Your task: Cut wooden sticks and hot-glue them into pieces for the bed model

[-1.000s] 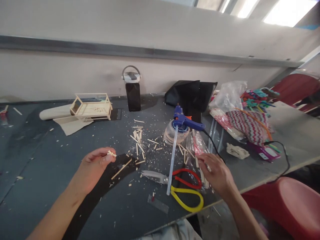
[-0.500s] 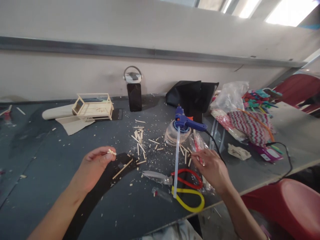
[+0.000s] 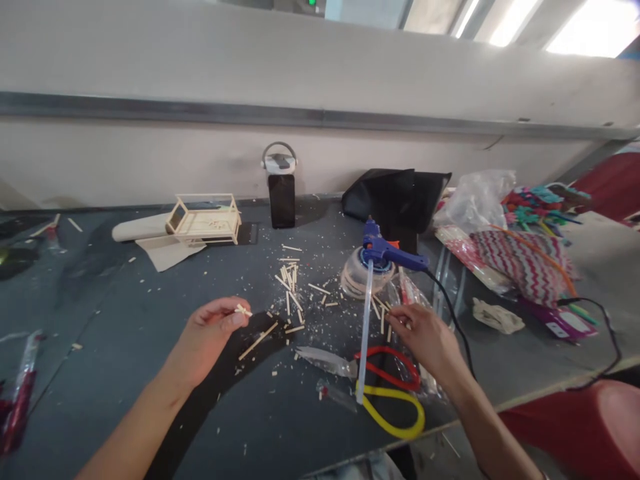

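Note:
Between the thumb and forefinger of my left hand [image 3: 213, 337] is a small cross-shaped piece of pale wooden sticks [image 3: 243, 311], held above the dark table. My right hand [image 3: 427, 333] has its fingertips pinched together, just right of the glue stick; what is in them, if anything, I cannot make out. A few cut sticks [image 3: 383, 320] lie by those fingertips. The blue glue gun [image 3: 395, 253] rests on a round clear container [image 3: 353, 277], its long glue stick [image 3: 367, 327] slanting down over scissors [image 3: 325, 361] with red and yellow handles.
A small wooden-stick frame [image 3: 207, 220] stands at the back left on paper. Loose cut sticks [image 3: 290, 287] and crumbs litter the middle. A handled bottle [image 3: 281, 193] stands near the wall. Plastic bags and a zigzag-patterned cloth [image 3: 525, 260] are at the right. The gun's cord [image 3: 453, 320] runs behind my right hand.
The whole view has shifted, so the table's things sit further right and slightly lower. My left hand keeps its pinch on the small stick piece; my right fingertips stay near the cut sticks.

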Demonstrator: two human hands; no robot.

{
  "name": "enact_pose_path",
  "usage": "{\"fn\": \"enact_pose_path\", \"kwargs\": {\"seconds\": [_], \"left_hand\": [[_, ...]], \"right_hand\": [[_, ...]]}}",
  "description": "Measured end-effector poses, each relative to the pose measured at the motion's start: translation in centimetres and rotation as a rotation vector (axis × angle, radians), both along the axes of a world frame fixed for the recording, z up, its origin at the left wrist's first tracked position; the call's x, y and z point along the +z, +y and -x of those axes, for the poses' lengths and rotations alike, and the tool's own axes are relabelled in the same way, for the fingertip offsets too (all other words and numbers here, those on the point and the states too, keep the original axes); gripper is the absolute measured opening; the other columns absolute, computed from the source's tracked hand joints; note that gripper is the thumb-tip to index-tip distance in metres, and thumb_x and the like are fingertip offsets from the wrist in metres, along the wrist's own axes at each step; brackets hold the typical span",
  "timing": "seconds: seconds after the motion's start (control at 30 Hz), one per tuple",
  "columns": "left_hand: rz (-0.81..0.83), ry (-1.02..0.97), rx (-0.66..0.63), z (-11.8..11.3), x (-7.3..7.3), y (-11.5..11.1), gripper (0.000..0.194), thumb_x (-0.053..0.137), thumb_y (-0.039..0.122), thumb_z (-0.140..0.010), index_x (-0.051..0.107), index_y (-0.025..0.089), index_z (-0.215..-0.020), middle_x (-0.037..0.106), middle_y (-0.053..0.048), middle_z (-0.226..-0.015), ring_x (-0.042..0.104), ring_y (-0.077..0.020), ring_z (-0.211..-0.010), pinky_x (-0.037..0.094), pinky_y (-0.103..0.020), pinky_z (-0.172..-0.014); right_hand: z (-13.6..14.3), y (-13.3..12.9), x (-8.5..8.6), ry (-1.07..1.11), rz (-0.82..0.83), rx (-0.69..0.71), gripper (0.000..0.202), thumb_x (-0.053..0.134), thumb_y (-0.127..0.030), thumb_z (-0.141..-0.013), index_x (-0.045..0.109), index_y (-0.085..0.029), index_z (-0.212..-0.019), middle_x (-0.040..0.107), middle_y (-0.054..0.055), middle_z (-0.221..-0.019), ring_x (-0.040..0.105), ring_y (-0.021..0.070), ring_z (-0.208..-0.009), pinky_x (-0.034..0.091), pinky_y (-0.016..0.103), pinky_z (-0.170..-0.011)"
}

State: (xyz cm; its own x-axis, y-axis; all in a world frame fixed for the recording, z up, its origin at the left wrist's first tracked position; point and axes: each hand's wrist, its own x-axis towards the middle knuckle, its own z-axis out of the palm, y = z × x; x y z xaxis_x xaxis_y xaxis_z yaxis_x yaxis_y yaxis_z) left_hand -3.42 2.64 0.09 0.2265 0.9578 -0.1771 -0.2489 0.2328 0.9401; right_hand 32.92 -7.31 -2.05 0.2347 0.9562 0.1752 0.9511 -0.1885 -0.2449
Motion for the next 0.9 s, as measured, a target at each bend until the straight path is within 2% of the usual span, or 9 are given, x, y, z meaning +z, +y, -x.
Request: {"fn": "enact_pose_path", "kwargs": {"seconds": [0.13,0.27,0.37,0.47,0.53,0.67,0.73,0.83,0.9], "left_hand": [[-0.006,-0.011,0.005,-0.1,0.3,-0.2,0.014,0.084,0.025,-0.058,0.075,0.022,-0.068,0.069,-0.002,-0.081,0.058,-0.0139,-0.070,0.048,-0.027,-0.070],[-0.038,-0.005,-0.029,0.0,0.2,-0.3,0.011,0.082,0.024,-0.061,0.075,0.022,-0.069,0.068,-0.002,-0.081,0.058,-0.0151,-0.074,0.047,-0.027,-0.073],[-0.057,0.000,-0.055,0.1,0.1,-0.3,0.008,0.080,0.023,-0.064,0.075,0.022,-0.070,0.068,-0.002,-0.082,0.057,-0.0156,-0.077,0.046,-0.027,-0.075],[-0.065,-0.009,-0.069,0.2,0.1,-0.3,0.006,0.079,0.023,-0.066,0.075,0.022,-0.071,0.068,-0.001,-0.081,0.057,-0.0147,-0.077,0.045,-0.027,-0.076],[-0.073,-0.007,-0.072,0.2,0.0,-0.4,0.005,0.078,0.023,-0.067,0.075,0.023,-0.071,0.068,-0.001,-0.082,0.057,-0.0147,-0.077,0.044,-0.027,-0.076],[-0.092,-0.005,-0.089,0.0,0.1,-0.5,0.004,0.077,0.024,-0.069,0.075,0.023,-0.072,0.069,-0.002,-0.083,0.058,-0.0161,-0.079,0.045,-0.028,-0.076],[-0.089,-0.024,-0.097,-0.2,0.2,-0.6,0.005,0.078,0.025,-0.068,0.075,0.023,-0.072,0.068,-0.002,-0.081,0.058,-0.0153,-0.077,0.044,-0.027,-0.074],[-0.076,-0.062,-0.092,-0.4,0.4,-0.8,0.008,0.080,0.024,-0.066,0.075,0.023,-0.072,0.067,0.000,-0.078,0.056,-0.0133,-0.072,0.043,-0.025,-0.070],[-0.074,-0.084,-0.095,-0.4,0.4,-0.9,0.010,0.081,0.024,-0.064,0.075,0.023,-0.072,0.066,0.000,-0.077,0.055,-0.0127,-0.070,0.043,-0.026,-0.069]], "right_hand": [[0.1,0.0,0.1,0.021,0.012,-0.057,0.017,0.054,-0.027,-0.080,0.070,-0.024,-0.076,0.070,0.002,-0.071,0.064,0.0205,-0.066,0.042,0.028,-0.055],[0.6,0.4,0.3,0.031,-0.013,-0.069,0.015,0.053,-0.025,-0.075,0.066,-0.024,-0.067,0.068,0.004,-0.069,0.061,0.0225,-0.067,0.039,0.030,-0.054],[0.5,0.6,0.7,0.090,-0.042,-0.041,0.014,0.052,-0.025,-0.071,0.062,-0.024,-0.060,0.065,0.002,-0.066,0.060,0.0208,-0.064,0.042,0.031,-0.057],[-0.1,0.2,1.6,0.180,-0.090,-0.023,0.015,0.053,-0.030,-0.071,0.063,-0.023,-0.064,0.069,0.004,-0.075,0.063,0.0193,-0.065,0.048,0.030,-0.060],[-0.2,-0.4,2.2,0.316,-0.142,-0.077,0.016,0.055,-0.033,-0.074,0.066,-0.021,-0.072,0.072,0.006,-0.080,0.064,0.0180,-0.062,0.050,0.029,-0.057],[0.9,-1.2,3.6,0.821,-0.203,-0.203,0.017,0.069,-0.035,-0.069,0.065,-0.019,-0.072,0.064,0.001,-0.061,0.052,0.0117,-0.045,0.040,0.022,-0.039],[2.2,-1.4,4.5,1.042,-0.227,-0.190,0.021,0.074,-0.037,-0.068,0.066,-0.019,-0.075,0.062,0.000,-0.061,0.048,0.0091,-0.042,0.034,0.020,-0.034],[4.6,-1.4,6.4,1.220,-0.273,-0.102,0.028,0.076,-0.038,-0.068,0.071,-0.023,-0.091,0.067,0.004,-0.072,0.055,0.0125,-0.048,0.041,0.022,-0.035],[6.4,-1.3,7.7,1.295,-0.268,-0.005,0.021,0.077,-0.036,-0.069,0.073,-0.025,-0.087,0.068,0.004,-0.070,0.054,0.0120,-0.045,0.042,0.023,-0.035]]}}
